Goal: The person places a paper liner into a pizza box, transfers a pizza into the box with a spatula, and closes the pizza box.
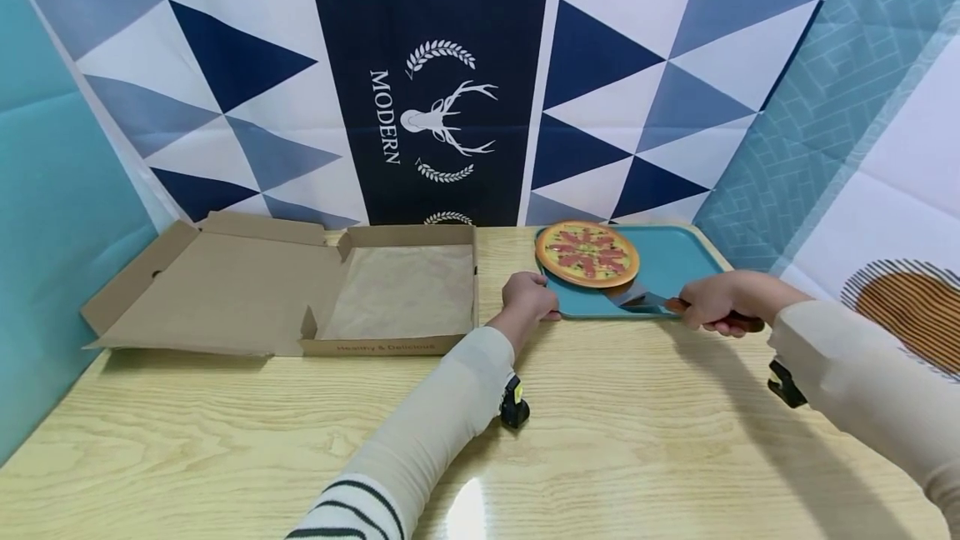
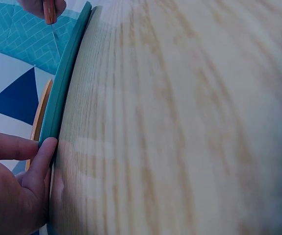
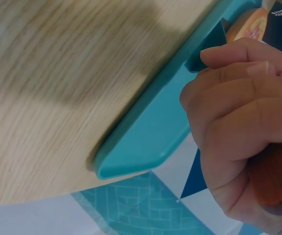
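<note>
A round pizza [image 1: 587,253] with red topping lies on the left part of a teal tray [image 1: 675,250], reaching to the tray's left rim. My left hand [image 1: 528,297] pinches the tray's front left corner; thumb and finger meet at the rim in the left wrist view. With my right hand [image 1: 716,298] I grip the wooden handle [image 1: 744,322] of a pizza server, fingers curled round it. Its metal blade [image 1: 628,293] points left over the tray and meets the pizza's front right edge. Whether the blade tip lies under the pizza is hidden.
Left of the tray stands an open cardboard pizza box [image 1: 397,346], lined with brown paper, its lid [image 1: 225,290] folded out to the left. All rest on a wooden table [image 1: 600,440] against a patterned backdrop [image 1: 450,173].
</note>
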`<action>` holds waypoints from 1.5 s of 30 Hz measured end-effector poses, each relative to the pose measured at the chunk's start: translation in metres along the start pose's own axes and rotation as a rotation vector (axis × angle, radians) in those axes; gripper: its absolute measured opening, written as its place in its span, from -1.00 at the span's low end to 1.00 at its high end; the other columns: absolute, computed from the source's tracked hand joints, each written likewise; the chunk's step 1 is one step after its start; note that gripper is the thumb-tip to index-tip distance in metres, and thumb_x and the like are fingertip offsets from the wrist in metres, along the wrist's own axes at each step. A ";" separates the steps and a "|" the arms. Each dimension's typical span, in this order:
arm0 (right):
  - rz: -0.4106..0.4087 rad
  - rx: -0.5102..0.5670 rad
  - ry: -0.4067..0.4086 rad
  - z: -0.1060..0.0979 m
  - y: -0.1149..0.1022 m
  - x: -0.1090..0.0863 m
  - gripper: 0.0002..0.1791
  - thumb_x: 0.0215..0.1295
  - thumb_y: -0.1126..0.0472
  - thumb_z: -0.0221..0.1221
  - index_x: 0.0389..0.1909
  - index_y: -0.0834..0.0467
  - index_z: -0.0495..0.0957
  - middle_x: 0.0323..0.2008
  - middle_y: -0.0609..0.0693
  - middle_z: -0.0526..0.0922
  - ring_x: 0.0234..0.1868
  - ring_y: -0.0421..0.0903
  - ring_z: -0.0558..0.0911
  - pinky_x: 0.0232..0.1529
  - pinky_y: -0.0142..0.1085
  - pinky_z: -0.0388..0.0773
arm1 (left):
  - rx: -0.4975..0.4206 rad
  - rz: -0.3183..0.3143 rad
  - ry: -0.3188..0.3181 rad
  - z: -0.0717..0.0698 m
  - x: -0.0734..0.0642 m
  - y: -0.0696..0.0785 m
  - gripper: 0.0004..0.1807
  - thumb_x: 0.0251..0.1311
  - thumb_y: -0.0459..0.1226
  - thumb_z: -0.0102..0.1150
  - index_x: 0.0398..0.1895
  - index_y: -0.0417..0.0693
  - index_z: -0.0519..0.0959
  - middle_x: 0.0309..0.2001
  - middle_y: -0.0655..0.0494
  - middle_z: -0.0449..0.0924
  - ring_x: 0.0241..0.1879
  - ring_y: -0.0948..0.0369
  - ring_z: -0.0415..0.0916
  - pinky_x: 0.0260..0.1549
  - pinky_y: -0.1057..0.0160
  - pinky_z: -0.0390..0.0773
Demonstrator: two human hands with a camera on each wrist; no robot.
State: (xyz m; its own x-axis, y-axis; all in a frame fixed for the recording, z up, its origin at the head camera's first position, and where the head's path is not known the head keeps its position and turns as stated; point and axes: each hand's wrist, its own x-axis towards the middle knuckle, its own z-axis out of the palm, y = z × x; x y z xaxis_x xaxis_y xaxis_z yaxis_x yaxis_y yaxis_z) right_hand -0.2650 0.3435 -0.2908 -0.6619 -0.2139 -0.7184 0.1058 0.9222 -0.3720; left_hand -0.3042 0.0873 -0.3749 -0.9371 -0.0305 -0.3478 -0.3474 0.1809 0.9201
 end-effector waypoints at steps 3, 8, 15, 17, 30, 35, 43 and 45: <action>0.001 -0.008 0.003 -0.001 -0.003 0.003 -0.95 0.38 0.26 -0.07 -0.30 0.15 0.29 -0.74 -0.11 0.28 -0.76 -0.25 0.17 -0.69 -0.42 0.06 | 0.000 0.003 -0.001 0.000 0.000 -0.001 -0.45 0.01 -0.57 0.26 0.11 -0.02 0.60 0.12 0.02 0.52 -0.62 0.12 0.63 -0.63 0.24 0.62; 0.007 -0.060 0.018 -0.003 -0.007 0.009 -0.81 0.32 0.26 -0.04 -0.51 0.10 0.36 -0.78 -0.12 0.27 -0.77 -0.25 0.18 -0.70 -0.43 0.07 | 0.006 0.007 -0.004 0.000 0.000 -0.003 -0.44 0.00 -0.58 0.24 0.12 -0.02 0.61 0.13 0.00 0.51 -0.66 0.15 0.60 -0.64 0.25 0.62; 0.005 -0.053 0.022 -0.006 -0.014 0.017 -0.74 0.23 0.35 -0.09 -0.63 0.06 0.33 -0.79 -0.13 0.26 -0.77 -0.26 0.16 -0.71 -0.43 0.10 | -0.008 0.014 -0.004 0.001 0.000 -0.005 -0.43 0.00 -0.60 0.22 0.13 -0.03 0.60 0.16 0.01 0.50 -0.70 0.18 0.56 -0.64 0.27 0.61; 0.010 -0.047 0.027 -0.008 -0.017 0.020 -0.82 0.26 0.35 -0.08 -0.53 0.13 0.36 -0.78 -0.13 0.26 -0.77 -0.26 0.16 -0.71 -0.43 0.14 | -0.010 0.014 -0.006 0.001 0.000 -0.005 -0.42 0.01 -0.60 0.22 0.14 -0.03 0.60 0.16 0.01 0.50 -0.68 0.17 0.57 -0.64 0.27 0.62; 0.031 -0.017 0.049 -0.011 -0.026 0.029 -0.70 0.35 0.30 -0.05 0.03 0.37 0.29 -0.73 -0.12 0.29 -0.76 -0.26 0.19 -0.69 -0.44 0.20 | -0.018 0.004 0.002 0.001 -0.001 -0.003 -0.42 -0.02 -0.62 0.22 0.11 -0.03 0.62 0.16 0.02 0.50 -0.62 0.12 0.63 -0.61 0.24 0.64; -0.006 -0.051 0.114 -0.002 -0.023 0.028 -0.91 0.35 0.30 -0.05 -0.34 0.23 0.37 -0.74 -0.10 0.30 -0.76 -0.24 0.22 -0.69 -0.41 0.22 | -0.019 0.003 0.013 0.002 0.000 -0.004 -0.42 -0.05 -0.63 0.21 0.09 -0.04 0.63 0.15 0.01 0.50 -0.66 0.15 0.60 -0.63 0.25 0.63; -0.095 0.008 0.210 0.015 -0.013 0.029 -0.79 0.30 0.33 -0.04 -0.56 0.16 0.34 -0.77 -0.09 0.29 -0.76 -0.21 0.27 -0.67 -0.38 0.26 | 0.001 0.026 0.012 0.003 0.000 -0.003 -0.46 0.02 -0.60 0.20 0.11 -0.05 0.61 0.14 0.01 0.49 -0.66 0.16 0.60 -0.63 0.26 0.63; -0.103 0.014 0.234 0.018 -0.011 0.028 -0.76 0.31 0.31 -0.02 -0.59 0.15 0.33 -0.78 -0.09 0.29 -0.76 -0.21 0.27 -0.66 -0.37 0.25 | 0.006 0.039 0.013 0.003 0.000 -0.003 -0.48 0.04 -0.58 0.20 0.11 -0.07 0.61 0.13 0.01 0.50 -0.66 0.16 0.60 -0.63 0.26 0.63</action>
State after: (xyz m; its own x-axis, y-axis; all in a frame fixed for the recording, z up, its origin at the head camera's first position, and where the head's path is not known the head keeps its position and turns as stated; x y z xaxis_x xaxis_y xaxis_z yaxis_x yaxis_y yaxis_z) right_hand -0.2708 0.3212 -0.3171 -0.8230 -0.2250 -0.5215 0.0377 0.8945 -0.4455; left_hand -0.3029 0.0899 -0.3783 -0.9503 -0.0361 -0.3092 -0.3103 0.1877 0.9319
